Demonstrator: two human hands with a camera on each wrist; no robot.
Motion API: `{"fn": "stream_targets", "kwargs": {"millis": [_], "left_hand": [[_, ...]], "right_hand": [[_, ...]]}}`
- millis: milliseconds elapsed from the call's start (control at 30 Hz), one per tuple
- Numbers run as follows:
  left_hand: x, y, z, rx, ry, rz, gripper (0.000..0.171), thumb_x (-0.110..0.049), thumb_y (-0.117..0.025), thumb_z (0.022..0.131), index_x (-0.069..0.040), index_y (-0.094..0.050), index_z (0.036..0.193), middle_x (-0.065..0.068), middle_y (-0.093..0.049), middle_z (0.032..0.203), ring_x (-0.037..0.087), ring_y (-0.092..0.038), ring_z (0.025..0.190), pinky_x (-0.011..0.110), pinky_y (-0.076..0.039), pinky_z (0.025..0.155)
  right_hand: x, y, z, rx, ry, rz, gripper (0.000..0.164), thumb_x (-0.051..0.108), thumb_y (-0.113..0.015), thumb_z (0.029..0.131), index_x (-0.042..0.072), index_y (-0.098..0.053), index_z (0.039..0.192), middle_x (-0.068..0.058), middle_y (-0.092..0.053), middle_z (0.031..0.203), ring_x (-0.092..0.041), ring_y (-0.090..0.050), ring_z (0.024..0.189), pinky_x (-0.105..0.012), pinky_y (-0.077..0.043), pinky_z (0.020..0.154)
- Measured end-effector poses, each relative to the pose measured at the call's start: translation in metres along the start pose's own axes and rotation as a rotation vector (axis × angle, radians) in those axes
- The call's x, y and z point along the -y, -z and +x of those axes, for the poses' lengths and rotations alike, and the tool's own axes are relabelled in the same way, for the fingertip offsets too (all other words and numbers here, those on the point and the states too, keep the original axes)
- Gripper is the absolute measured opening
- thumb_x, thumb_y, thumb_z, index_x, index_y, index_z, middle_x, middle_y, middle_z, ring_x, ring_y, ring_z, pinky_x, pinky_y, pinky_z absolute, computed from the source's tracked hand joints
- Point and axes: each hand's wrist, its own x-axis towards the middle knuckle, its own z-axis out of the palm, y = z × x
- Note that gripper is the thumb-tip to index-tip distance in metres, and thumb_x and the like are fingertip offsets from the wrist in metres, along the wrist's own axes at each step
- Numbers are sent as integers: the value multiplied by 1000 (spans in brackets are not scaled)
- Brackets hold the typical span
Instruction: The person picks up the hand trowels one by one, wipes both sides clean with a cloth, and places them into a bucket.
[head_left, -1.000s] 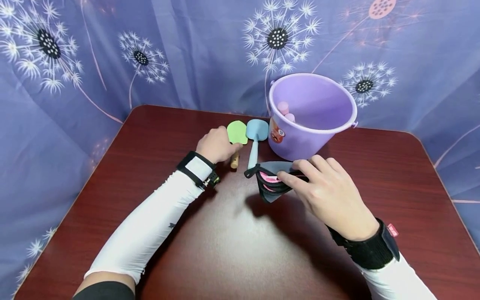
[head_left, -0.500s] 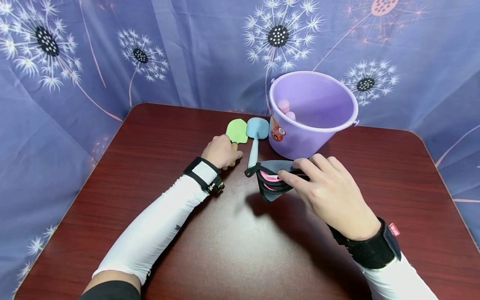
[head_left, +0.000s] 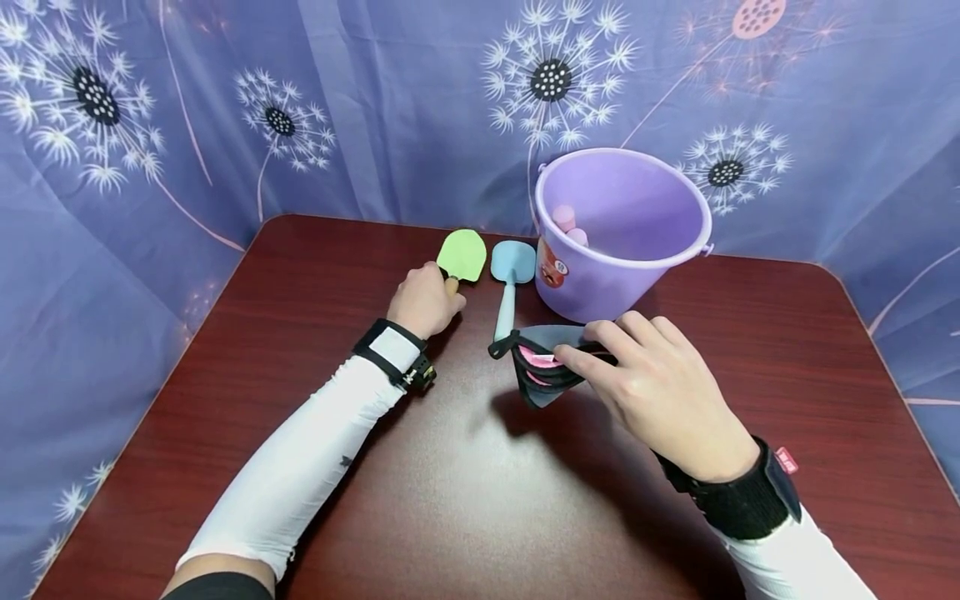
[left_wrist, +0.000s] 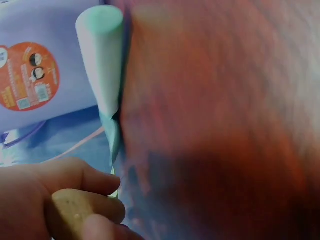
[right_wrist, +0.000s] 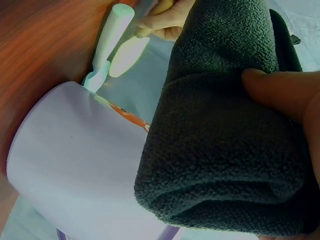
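My left hand (head_left: 426,302) grips the wooden handle (left_wrist: 75,205) of a small green spatula (head_left: 462,255), whose flat blade points away from me near the table's back. Beside it lies a light blue shovel (head_left: 506,312) with a rounded head. My right hand (head_left: 647,379) holds a folded dark grey towel (right_wrist: 215,135) with black edging just above the table; pink shows between its folds in the head view. In the right wrist view the thumb presses on the towel's fuzzy surface. Most of the spatula's handle is hidden by the left hand in the head view.
A purple bucket (head_left: 592,287) with an orange label stands at the back, right of the shovel. Pink cylindrical ends (head_left: 564,218) show inside it. Behind the dark red wooden table (head_left: 465,500) hangs a blue curtain (head_left: 405,108) with dandelion prints.
My left hand has closed around the spatula's handle and shifted it slightly left, away from the light blue shovel. The right hand and the towel have stayed in place.
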Motion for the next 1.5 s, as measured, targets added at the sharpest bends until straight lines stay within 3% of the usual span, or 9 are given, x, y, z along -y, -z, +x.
{"fn": "stream_targets", "kwargs": {"millis": [333,567,800,1133,1500], "left_hand": [[13,29,-18,-167,-115,43,28,-24,-72,89,-4,-58,102,12,-62,80,36,-67,71,53,-55,64],[14,60,-50,-162,-235,121,27,-24,-75,88,-9,-61,106,8,-61,73,33,-61,61,49,-50,54],[8,76,-81,-144,-395,176,23,-23,-78,87,-15,-61,99,-2,-58,73,24,-58,58,45,-48,50],[-16,66,-113,-227,-663,257,31,-22,-83,87,-16,-53,87,-5,-46,71,17,-44,49,37,-41,41],[-33,47,-128,-214,-772,356,29,-17,-82,83,-14,-55,90,-4,-50,75,19,-50,49,35,-40,41]], "right_hand": [[-1,-1,-1,-7,-5,3,36,15,-45,106,14,-76,124,-11,-62,106,-36,-52,85,-46,-40,68],[-2,0,-1,-11,-9,-1,36,15,-44,107,15,-76,124,-11,-63,108,-36,-52,86,-45,-39,67],[-1,-1,0,-37,-18,-22,38,17,-42,110,15,-77,124,-11,-64,109,-36,-54,86,-45,-40,66],[2,-4,2,-123,1,-30,37,15,-43,110,14,-78,122,-11,-66,106,-35,-55,82,-44,-38,63],[6,-3,7,-171,22,-46,32,12,-48,106,12,-77,119,-13,-67,104,-35,-55,80,-44,-38,60]]}}
